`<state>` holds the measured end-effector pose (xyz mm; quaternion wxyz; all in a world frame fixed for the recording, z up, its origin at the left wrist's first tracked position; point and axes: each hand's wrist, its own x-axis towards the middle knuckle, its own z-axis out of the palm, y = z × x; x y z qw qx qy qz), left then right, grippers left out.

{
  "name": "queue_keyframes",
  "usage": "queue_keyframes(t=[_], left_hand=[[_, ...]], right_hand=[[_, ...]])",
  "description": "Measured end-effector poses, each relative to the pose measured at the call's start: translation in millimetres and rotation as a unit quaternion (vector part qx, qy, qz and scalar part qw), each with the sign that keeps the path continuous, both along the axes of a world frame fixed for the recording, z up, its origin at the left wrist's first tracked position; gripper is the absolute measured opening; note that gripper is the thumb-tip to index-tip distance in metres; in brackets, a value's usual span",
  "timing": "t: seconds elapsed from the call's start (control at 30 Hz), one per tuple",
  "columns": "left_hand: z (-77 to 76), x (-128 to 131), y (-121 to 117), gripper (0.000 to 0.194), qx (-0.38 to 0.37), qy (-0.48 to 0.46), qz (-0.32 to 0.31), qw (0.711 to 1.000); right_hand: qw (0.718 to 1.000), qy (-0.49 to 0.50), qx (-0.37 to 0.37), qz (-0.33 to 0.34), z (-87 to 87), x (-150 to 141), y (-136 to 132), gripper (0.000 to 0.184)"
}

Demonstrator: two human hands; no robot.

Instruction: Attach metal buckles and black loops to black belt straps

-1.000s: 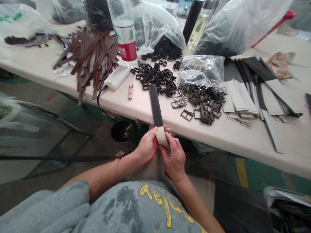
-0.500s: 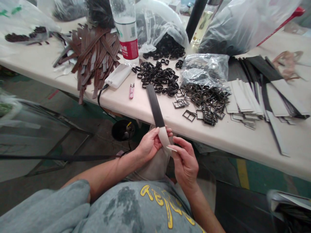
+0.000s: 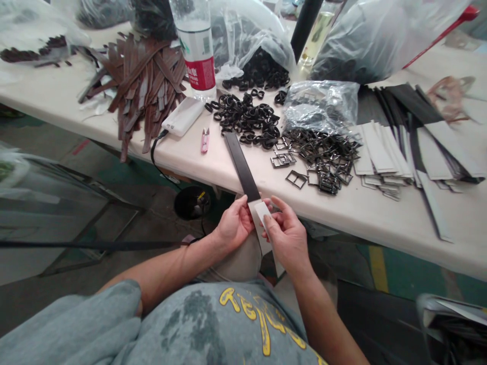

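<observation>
A belt strap [image 3: 242, 166], dark along its far part and pale grey nearer me, runs from the table edge down over my lap. My left hand [image 3: 234, 225] grips its left edge where dark meets pale, thumb on top. In my right hand [image 3: 289, 238], pinched under the thumb, is a small flat white piece [image 3: 262, 209] lying along the strap's pale part. The right fingers behind the strap are partly hidden. The strap's near end hangs below my hands.
Black loops [image 3: 247, 116], metal buckles [image 3: 323, 162], pink thread snips [image 3: 205, 140], a white power bank [image 3: 184, 116] and a water bottle [image 3: 200, 56] stand or lie on the table. Brown straps [image 3: 140, 86] are heaped left, black and pale straps [image 3: 384, 149] right.
My right hand has turned and moved up along the strap, bringing the white piece flat over its pale part. The strap's far end has shifted slightly left.
</observation>
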<state>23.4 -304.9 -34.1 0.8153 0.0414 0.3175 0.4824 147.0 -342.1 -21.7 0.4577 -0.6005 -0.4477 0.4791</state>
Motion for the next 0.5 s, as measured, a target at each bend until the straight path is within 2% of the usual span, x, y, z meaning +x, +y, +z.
queue_keyframes(t=[0.07,0.17,0.3,0.5], left_hand=[[-3.5,0.3,0.7,0.035,-0.003,0.004,0.004,1.0],[-6.0,1.3,-0.1,0.037,0.0,0.01,0.005,1.0],[-2.6,2.6,-1.6,0.04,0.008,0.016,-0.009,1.0],[1.6,4.4,-1.0,0.041,-0.01,0.018,0.0,1.0]], right_hand=[[1.0,-0.006,0.001,-0.003,-6.6,-5.2,2.9,0.05],[1.0,-0.023,0.008,-0.004,-6.9,-10.0,3.2,0.048],[0.999,-0.028,0.017,-0.013,-5.3,-13.4,4.1,0.048],[0.999,-0.027,0.012,-0.019,-5.3,-17.0,2.8,0.048]])
